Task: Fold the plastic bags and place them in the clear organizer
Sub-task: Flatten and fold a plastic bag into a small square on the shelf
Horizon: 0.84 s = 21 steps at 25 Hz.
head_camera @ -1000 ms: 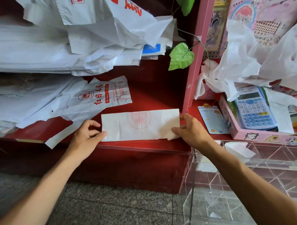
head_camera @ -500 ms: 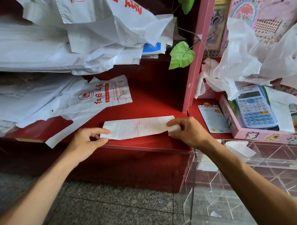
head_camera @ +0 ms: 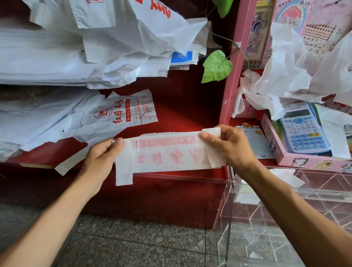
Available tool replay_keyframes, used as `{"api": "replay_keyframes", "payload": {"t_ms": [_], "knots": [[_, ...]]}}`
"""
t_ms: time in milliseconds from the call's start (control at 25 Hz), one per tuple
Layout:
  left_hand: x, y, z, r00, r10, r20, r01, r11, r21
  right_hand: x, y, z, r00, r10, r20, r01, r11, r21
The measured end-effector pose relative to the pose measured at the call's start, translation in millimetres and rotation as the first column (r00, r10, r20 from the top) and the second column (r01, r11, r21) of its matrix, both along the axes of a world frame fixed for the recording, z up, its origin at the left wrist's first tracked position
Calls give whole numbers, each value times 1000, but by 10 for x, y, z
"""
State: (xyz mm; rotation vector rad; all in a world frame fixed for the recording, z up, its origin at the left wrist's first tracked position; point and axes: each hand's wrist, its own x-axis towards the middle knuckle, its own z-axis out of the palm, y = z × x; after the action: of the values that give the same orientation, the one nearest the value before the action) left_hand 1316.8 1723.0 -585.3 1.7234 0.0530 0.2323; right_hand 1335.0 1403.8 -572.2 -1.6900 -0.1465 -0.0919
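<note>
Red shelving fills the view, with a heap of unfolded white bags (head_camera: 74, 57) piled from nine to twelve o'clock and a printed bag (head_camera: 118, 115) lying flat just below it. At three o'clock a pink tray (head_camera: 312, 162) holds a blue calculator (head_camera: 302, 129) under more crumpled plastic.

At centre, the folded bag (head_camera: 164, 153) is a long horizontal strip held just above the front edge of the red shelf (head_camera: 180, 105). The left hand (head_camera: 100, 158) pinches its nine-o'clock end between thumb and curled fingers; the right hand (head_camera: 231, 145) pinches the three-o'clock end the same way, thumb on the near face. So the strip spans the gap between both hands.

The risk, as I judge it, lies in the loose parts. One handle tab hangs free at seven o'clock of the strip, and a flap sticks out by the right thumb. Thin, slippery plastic like this tends to spring open, so releasing either pinch could let the layers slide apart and undo the folds.

The clear organizer (head_camera: 284, 219) waits at four to five o'clock, below the right forearm, a small white piece inside.
</note>
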Motion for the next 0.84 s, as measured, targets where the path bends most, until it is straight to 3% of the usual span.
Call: {"api": "replay_keyframes", "payload": {"t_ms": [120, 320, 480, 640, 720, 840], "knots": [[-20, -18, 13, 998, -17, -63, 17, 1000, -4, 13, 45, -62, 998, -32, -54, 31, 999, -16], [-45, -17, 0, 986, -56, -155, 77, 988, 135, 36, 48, -98, 988, -102, -118, 88, 989, -117], [-27, -19, -9, 985, 5, -172, 18, 991, 132, 72, 9, -119, 963, -43, -266, -9, 981, -192], [14, -65, -27, 955, 225, -194, -225, 974, 25, 67, 22, -142, 984, -178, 21, 165, 858, -486], [34, -136, -39, 916, 307, -257, -322, 947, -15, 32, 61, -134, 972, -181, 152, 235, 813, -532], [-17, -327, -13, 921, 176, -348, -217, 973, -83, -59, 173, -111, 972, -49, 231, 177, 799, -574]]}}
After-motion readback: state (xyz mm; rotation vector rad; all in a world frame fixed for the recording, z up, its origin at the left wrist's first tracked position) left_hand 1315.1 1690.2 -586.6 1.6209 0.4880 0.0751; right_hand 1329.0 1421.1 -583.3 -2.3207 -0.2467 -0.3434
